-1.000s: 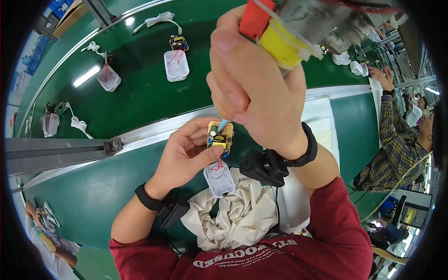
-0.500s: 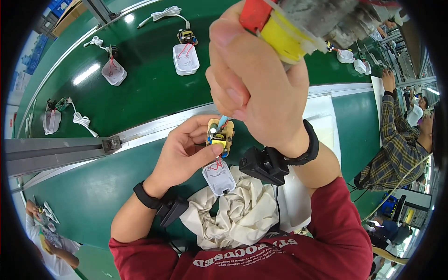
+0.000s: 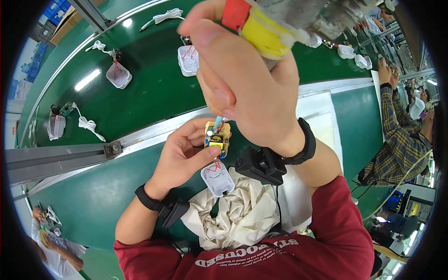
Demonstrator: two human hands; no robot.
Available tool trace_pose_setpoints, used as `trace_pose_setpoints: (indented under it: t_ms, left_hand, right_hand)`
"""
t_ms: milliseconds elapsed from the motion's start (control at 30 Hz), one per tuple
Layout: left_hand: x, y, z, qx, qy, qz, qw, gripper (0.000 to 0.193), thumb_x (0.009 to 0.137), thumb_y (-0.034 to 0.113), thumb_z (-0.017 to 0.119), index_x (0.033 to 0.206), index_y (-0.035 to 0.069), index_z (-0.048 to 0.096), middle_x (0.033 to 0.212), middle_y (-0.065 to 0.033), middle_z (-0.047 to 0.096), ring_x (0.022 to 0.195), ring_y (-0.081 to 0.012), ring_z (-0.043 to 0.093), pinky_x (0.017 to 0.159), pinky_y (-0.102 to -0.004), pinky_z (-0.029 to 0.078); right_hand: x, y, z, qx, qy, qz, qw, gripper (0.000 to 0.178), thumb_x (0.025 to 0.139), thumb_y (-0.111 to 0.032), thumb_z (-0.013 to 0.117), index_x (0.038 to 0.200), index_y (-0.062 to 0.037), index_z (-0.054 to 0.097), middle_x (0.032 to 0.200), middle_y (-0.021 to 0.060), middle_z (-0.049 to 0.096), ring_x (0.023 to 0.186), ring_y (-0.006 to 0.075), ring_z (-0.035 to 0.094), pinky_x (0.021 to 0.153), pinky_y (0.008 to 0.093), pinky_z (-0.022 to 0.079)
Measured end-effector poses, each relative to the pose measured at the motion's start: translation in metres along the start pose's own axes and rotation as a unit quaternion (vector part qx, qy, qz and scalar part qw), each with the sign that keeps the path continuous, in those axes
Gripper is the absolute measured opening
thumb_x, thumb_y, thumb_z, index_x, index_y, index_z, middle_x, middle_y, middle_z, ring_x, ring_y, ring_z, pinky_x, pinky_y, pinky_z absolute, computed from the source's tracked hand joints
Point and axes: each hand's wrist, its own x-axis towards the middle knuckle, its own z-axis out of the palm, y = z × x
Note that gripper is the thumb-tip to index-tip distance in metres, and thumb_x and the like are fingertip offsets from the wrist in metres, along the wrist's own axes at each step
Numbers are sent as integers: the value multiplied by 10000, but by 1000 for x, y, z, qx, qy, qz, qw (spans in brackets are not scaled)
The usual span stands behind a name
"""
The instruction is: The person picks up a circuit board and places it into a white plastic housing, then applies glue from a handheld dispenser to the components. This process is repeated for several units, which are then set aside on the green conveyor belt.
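My left hand point(image 3: 184, 154) pinches a small circuit board point(image 3: 215, 148) between thumb and fingers, over the bench. Red wires join the board to a white plastic housing point(image 3: 218, 179), which hangs open side up below it. Closed in a fist above is my right hand point(image 3: 252, 88), wrapped round a hand-held tool point(image 3: 268, 35) with a red and yellow part and a grimy grey body. A thin light blue tip point(image 3: 218, 122) comes out under that fist and meets the board's upper part. The fist hides the rest of the tool.
Beneath the housing lies a crumpled cream cloth point(image 3: 238, 210). Beyond a metal rail point(image 3: 163, 126), a green surface point(image 3: 149, 79) carries several white housings point(image 3: 119, 74) with boards and white cables point(image 3: 86, 123). A metal beam point(image 3: 60, 156) stands at left. Co-workers sit at both sides.
My right hand and its tool have shifted slightly left, and the board a little too. Housings on the far green surface appear farther right and slightly nearer.
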Motion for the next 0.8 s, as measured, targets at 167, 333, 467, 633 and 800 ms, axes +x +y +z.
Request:
trace_pose_setpoints:
  t_ms: [167, 333, 467, 633, 800]
  left_hand:
    - [3, 4, -6, -19, -10, -71, 997, 418, 829, -15, 608, 1222, 5, 466, 1106, -49, 584, 980, -110, 558, 843, -269, 467]
    - [42, 31, -2, -25, -14, -3, 1000, 366, 819, 71, 624, 1164, 21, 512, 1057, -35, 595, 960, -102, 560, 801, -265, 474]
    - [109, 29, -37, 123, -104, 136, 978, 262, 833, 164, 615, 1047, 19, 573, 996, -37, 598, 901, -102, 552, 760, -269, 463]
    - [147, 45, -31, 84, -82, 131, 984, 256, 838, 175, 613, 1033, 15, 577, 990, -38, 596, 888, -102, 549, 755, -268, 460]
    - [146, 59, -48, 46, -59, 108, 991, 251, 843, 187, 611, 1019, 10, 581, 983, -39, 594, 875, -102, 545, 751, -267, 457]
  right_hand:
    - [0, -3, 8, -16, -13, -32, 999, 57, 834, -80, 576, 839, -26, 556, 626, -46, 509, 556, 13, 451, 482, 194, 359]
    - [-4, -18, 11, 3, -42, 41, 998, 64, 835, -83, 574, 862, -27, 559, 641, -39, 521, 566, 21, 461, 491, 200, 363]
    - [-1, -16, 32, -54, -60, 122, 989, 205, 909, -190, 512, 1028, -25, 494, 490, -46, 369, 351, 30, 313, 339, 204, 237]
    - [-2, -14, 36, -20, 7, 148, 989, 92, 860, -98, 580, 905, -22, 555, 715, -10, 543, 652, 45, 500, 551, 220, 396]
    - [-1, -7, 41, 5, -3, 160, 987, 104, 868, -102, 577, 924, -18, 553, 745, 0, 560, 683, 53, 513, 584, 228, 414]
